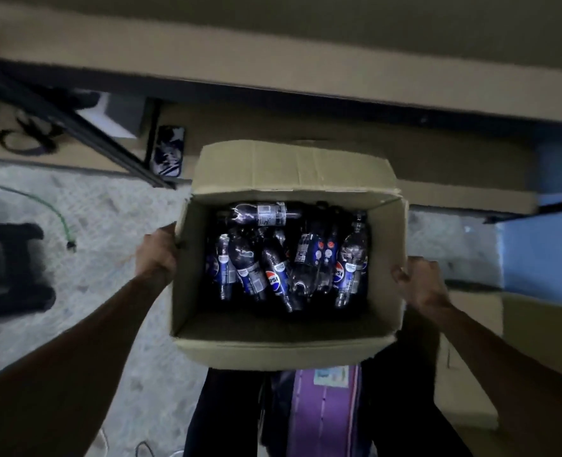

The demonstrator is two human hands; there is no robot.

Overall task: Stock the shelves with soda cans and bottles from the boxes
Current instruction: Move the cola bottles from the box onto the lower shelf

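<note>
Open brown cardboard box [282, 352] full of dark plastic soda bottles [274, 275], left hand [157, 255] fingers curled over its left wall, right hand [418, 285] gripping its right wall

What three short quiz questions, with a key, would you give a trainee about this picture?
1. True or false: the cardboard box holds only cans.
2. What does the left hand grip? A: the box's left wall. B: a bottle. C: a cable.
3. Do the bottles stand upright or lie jumbled?
Key: 1 false, it holds bottles. 2 A. 3 They lie jumbled.
</note>
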